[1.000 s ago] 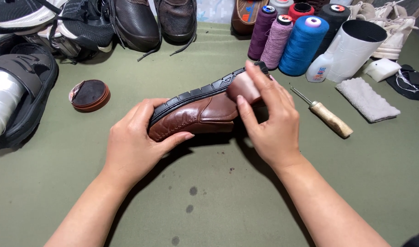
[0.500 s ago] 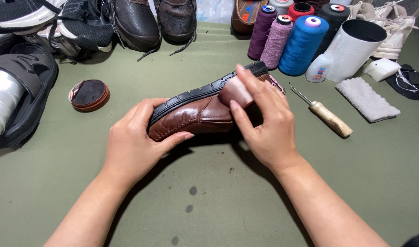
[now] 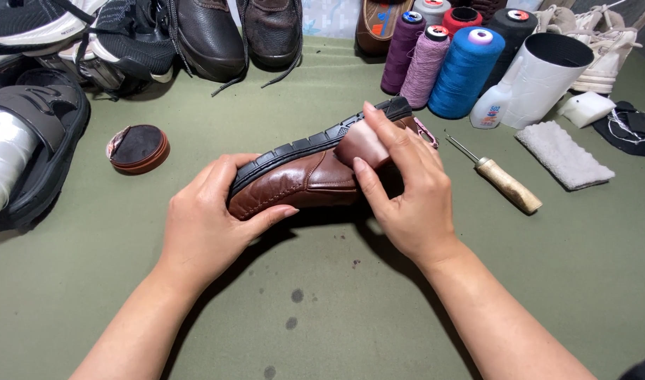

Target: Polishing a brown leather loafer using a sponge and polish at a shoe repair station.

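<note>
A brown leather shoe [image 3: 301, 179] with a black ridged sole lies tilted on its side above the green mat. My left hand [image 3: 210, 218] grips its toe end, thumb under the leather. My right hand [image 3: 407, 186] holds the heel end and presses a small pinkish pad [image 3: 361, 144] against the shoe's side with thumb and fingers.
A round tin of dark polish [image 3: 138, 148] sits left of the shoe. An awl with a wooden handle [image 3: 502, 179] and a white cloth [image 3: 563, 155] lie to the right. Thread spools [image 3: 463, 63] and a white cup [image 3: 544, 70] stand behind. Other shoes [image 3: 210, 32] line the back edge; a sandal [image 3: 34, 151] is at far left.
My right hand has slid the pinkish pad a little along the heel side of the shoe. The left hand and shoe have stayed about where they were.
</note>
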